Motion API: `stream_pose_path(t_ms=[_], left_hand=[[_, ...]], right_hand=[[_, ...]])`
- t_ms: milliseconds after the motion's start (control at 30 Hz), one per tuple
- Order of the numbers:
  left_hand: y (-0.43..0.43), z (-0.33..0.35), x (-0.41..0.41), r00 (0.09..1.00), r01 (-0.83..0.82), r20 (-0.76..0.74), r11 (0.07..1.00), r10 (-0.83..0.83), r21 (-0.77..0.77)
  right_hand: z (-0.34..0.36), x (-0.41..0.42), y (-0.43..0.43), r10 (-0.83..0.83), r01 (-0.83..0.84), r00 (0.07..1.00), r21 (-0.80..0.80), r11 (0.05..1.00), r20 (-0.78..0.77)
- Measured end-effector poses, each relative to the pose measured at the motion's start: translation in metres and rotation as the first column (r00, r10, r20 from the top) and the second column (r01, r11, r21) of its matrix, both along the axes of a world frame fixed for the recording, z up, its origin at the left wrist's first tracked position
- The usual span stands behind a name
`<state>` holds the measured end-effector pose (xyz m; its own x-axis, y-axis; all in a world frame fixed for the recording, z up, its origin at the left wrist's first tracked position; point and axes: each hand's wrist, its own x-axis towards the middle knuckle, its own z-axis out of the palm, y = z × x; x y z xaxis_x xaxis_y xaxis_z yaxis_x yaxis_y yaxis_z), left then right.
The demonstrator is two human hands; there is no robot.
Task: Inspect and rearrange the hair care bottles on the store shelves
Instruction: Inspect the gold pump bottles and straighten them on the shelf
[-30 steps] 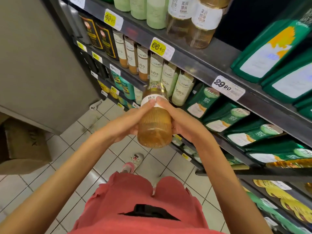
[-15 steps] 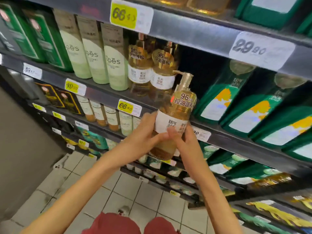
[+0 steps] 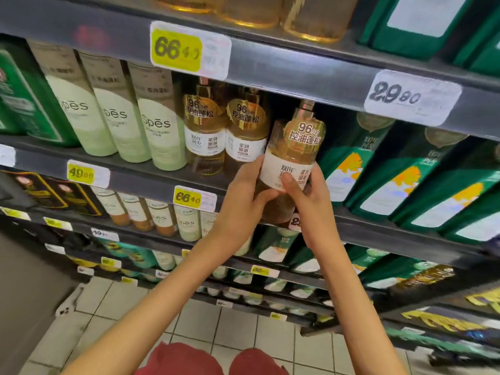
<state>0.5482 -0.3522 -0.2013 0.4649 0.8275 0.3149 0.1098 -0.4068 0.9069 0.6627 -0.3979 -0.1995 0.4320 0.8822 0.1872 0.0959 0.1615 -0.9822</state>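
Observation:
An amber pump bottle with a white label and a gold "96" sticker is held upright at the front edge of the middle shelf. My left hand grips its lower left side. My right hand grips the right side, thumb across the label. Its pump top reaches just under the shelf rail above. Two matching amber bottles stand on the shelf immediately to its left.
Pale green "Spes" bottles stand left of the amber ones. Dark green refill pouches fill the shelf to the right. Price tags hang on the rails. More bottles sit on lower shelves above a tiled floor.
Both hands have carried the amber bottle up from waist height and rightwards into the gap beside the two matching bottles. My view has tilted up toward the shelves.

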Motion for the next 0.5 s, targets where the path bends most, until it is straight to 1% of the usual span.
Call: stream_pose_path(t_ms=[67, 133, 200, 233, 333, 433, 500], left_hand=[[0.001, -0.002, 0.004, 1.000, -0.018, 0.025, 1.000, 0.018, 0.005], [0.004, -0.006, 0.008, 0.997, -0.079, -0.008, 0.997, 0.079, 0.015], [0.004, -0.012, 0.011, 0.988, -0.148, -0.043, 0.989, 0.147, -0.022], [0.003, -0.015, 0.010, 0.987, -0.157, -0.038, 0.987, 0.156, -0.040], [0.001, -0.022, 0.006, 0.992, -0.126, 0.010, 0.991, 0.127, -0.032], [0.005, -0.026, 0.004, 0.992, -0.115, -0.043, 0.993, 0.114, -0.005], [0.008, -0.026, 0.003, 0.991, -0.109, -0.074, 0.994, 0.108, -0.013]], right_hand=[[0.001, 0.001, 0.004, -0.007, 0.007, 0.999, 0.005, 1.000, 0.035], [-0.002, 0.002, 0.007, -0.008, 0.007, 0.998, 0.006, 1.000, 0.069], [-0.007, 0.001, 0.009, -0.034, 0.032, 0.993, 0.014, 0.999, 0.111], [-0.009, 0.000, 0.010, -0.054, 0.052, 0.990, 0.018, 0.998, 0.127], [-0.015, -0.003, 0.016, -0.127, 0.125, 0.979, 0.023, 0.992, 0.157], [-0.017, -0.006, 0.025, -0.193, 0.195, 0.967, 0.008, 0.981, 0.164], [-0.018, -0.008, 0.030, -0.221, 0.224, 0.965, -0.003, 0.975, 0.139]])
